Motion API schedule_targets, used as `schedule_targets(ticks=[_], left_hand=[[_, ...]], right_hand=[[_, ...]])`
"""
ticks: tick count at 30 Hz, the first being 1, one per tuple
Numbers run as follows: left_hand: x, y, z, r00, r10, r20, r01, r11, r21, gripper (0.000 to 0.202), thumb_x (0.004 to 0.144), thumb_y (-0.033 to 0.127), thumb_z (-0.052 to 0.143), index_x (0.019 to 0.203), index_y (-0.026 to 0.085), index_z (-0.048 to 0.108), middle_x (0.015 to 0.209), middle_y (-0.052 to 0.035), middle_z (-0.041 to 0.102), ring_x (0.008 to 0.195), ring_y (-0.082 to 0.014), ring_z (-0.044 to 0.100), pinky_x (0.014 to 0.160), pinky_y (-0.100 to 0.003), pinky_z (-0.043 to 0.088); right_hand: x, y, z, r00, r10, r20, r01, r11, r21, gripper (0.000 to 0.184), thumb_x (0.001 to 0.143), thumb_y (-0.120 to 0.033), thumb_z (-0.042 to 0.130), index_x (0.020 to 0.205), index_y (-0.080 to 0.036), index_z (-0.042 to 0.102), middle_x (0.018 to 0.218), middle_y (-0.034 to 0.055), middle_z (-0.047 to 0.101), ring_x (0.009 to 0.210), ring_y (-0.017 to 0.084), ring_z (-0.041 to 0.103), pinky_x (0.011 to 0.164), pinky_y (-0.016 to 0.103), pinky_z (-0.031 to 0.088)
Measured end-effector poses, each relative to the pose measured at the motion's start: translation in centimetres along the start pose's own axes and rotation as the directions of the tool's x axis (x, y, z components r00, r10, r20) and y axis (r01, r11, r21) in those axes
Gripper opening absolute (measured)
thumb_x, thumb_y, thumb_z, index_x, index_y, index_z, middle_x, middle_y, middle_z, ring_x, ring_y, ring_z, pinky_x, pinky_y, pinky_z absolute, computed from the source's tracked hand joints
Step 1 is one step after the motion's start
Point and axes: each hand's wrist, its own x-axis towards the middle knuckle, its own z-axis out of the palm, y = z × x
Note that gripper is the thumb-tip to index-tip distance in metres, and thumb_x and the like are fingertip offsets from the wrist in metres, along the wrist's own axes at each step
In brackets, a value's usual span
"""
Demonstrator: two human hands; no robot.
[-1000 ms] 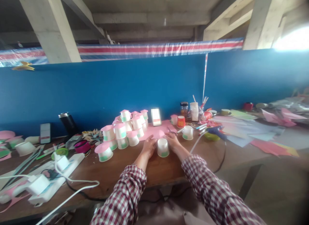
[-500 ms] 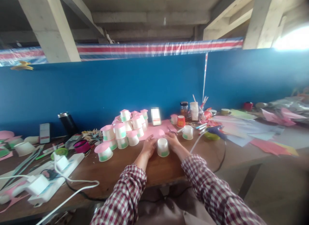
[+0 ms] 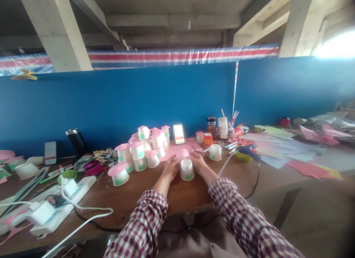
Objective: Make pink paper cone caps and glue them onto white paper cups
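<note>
The red cup's [image 3: 208, 139] yellow marks are too blurred to read. Your left hand [image 3: 171, 168] and right hand [image 3: 198, 162], half-curled, flank pink paper [image 3: 182, 153] behind the upturned white cup [image 3: 187, 170] on the surface [image 3: 180, 197]; their grip cannot be told.

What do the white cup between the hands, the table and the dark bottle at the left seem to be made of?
Cup: probably paper, smooth and pale; its plain tapered shape suggests a disposable cup, though plastic is possible.
Table: likely wood or wood-look board, brown with faint streaks.
Bottle: perhaps metal, dark-coated; its silvery, shiny top hints at it.
</note>
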Motion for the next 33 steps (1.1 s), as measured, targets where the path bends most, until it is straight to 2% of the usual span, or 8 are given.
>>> schedule_targets(ticks=[3,6,8,12,14,20,28,33], left_hand=[[0.03,-0.02,-0.05,1.000,-0.003,0.001,0.003,1.000,0.009,0.030,0.089,0.031,0.055,0.114,0.015,0.055,0.109,-0.0074,0.059,0.088,-0.0167,0.060,0.074,-0.035,0.054],[0.01,-0.01,-0.03,1.000,-0.002,0.001,0.002,1.000,0.008,0.030,0.089,0.031,0.055,0.114,0.015,0.055,0.108,-0.0073,0.059,0.088,-0.0166,0.061,0.074,-0.035,0.054],[-0.04,0.03,0.03,1.000,0.000,-0.001,0.000,1.000,0.002,0.028,0.088,0.028,0.055,0.113,0.014,0.055,0.102,-0.0059,0.061,0.083,-0.0149,0.061,0.071,-0.033,0.054],[-0.18,0.16,0.13,1.000,0.001,-0.002,-0.001,1.000,-0.014,0.035,0.082,0.009,0.060,0.115,0.015,0.053,0.080,-0.0019,0.061,0.071,-0.0116,0.061,0.069,-0.027,0.052],[-0.20,0.18,0.12,1.000,0.000,0.001,0.000,1.000,-0.018,0.037,0.080,0.006,0.060,0.115,0.015,0.053,0.077,-0.0016,0.061,0.070,-0.0113,0.061,0.068,-0.025,0.051],[-0.14,0.15,0.00,1.000,0.005,0.002,-0.005,1.000,-0.014,0.023,0.088,0.021,0.056,0.109,0.014,0.055,0.090,-0.0021,0.061,0.071,-0.0111,0.059,0.063,-0.027,0.052],[-0.17,0.19,0.04,1.000,-0.006,-0.004,0.006,1.000,0.010,0.030,0.083,0.013,0.061,0.112,0.013,0.054,0.082,-0.0012,0.061,0.070,-0.0104,0.060,0.067,-0.025,0.052],[-0.14,0.14,0.01,1.000,-0.014,-0.010,0.014,0.999,0.030,0.029,0.089,0.031,0.054,0.113,0.015,0.055,0.107,-0.0069,0.060,0.086,-0.0161,0.061,0.072,-0.034,0.054]], right_hand=[[0.01,0.00,-0.03,1.000,-0.001,-0.003,0.001,1.000,-0.012,0.034,0.055,-0.020,0.070,0.089,-0.012,0.067,0.063,0.0019,0.067,0.060,0.016,0.063,0.059,0.027,0.048],[0.05,0.01,-0.06,1.000,-0.002,-0.004,0.002,1.000,-0.025,0.033,0.056,-0.020,0.069,0.088,-0.012,0.068,0.063,0.0020,0.067,0.061,0.017,0.063,0.059,0.027,0.048],[0.08,0.03,-0.06,1.000,-0.002,-0.005,0.002,0.999,-0.032,0.033,0.056,-0.019,0.069,0.088,-0.013,0.068,0.063,0.0020,0.067,0.061,0.017,0.063,0.059,0.027,0.048],[0.15,0.04,-0.03,1.000,-0.004,-0.009,0.003,0.999,-0.041,0.032,0.057,-0.019,0.069,0.089,-0.013,0.068,0.062,0.0022,0.067,0.061,0.017,0.063,0.059,0.027,0.049],[0.17,0.04,-0.02,1.000,-0.005,-0.009,0.005,0.999,-0.044,0.032,0.057,-0.019,0.069,0.088,-0.013,0.068,0.063,0.0024,0.067,0.061,0.017,0.064,0.059,0.027,0.049],[0.05,-0.16,0.09,1.000,-0.017,0.001,0.017,0.999,-0.048,0.032,0.057,-0.020,0.070,0.087,-0.013,0.068,0.062,0.0019,0.067,0.062,0.017,0.064,0.061,0.027,0.049],[-0.15,-0.40,0.12,1.000,-0.022,0.005,0.022,0.999,-0.045,0.032,0.056,-0.020,0.072,0.087,-0.013,0.069,0.062,0.0029,0.068,0.062,0.018,0.064,0.062,0.029,0.049],[-0.26,-0.46,0.14,1.000,-0.023,0.005,0.024,0.999,-0.046,0.031,0.056,-0.020,0.072,0.087,-0.013,0.069,0.062,0.0032,0.068,0.063,0.018,0.064,0.062,0.029,0.050]])
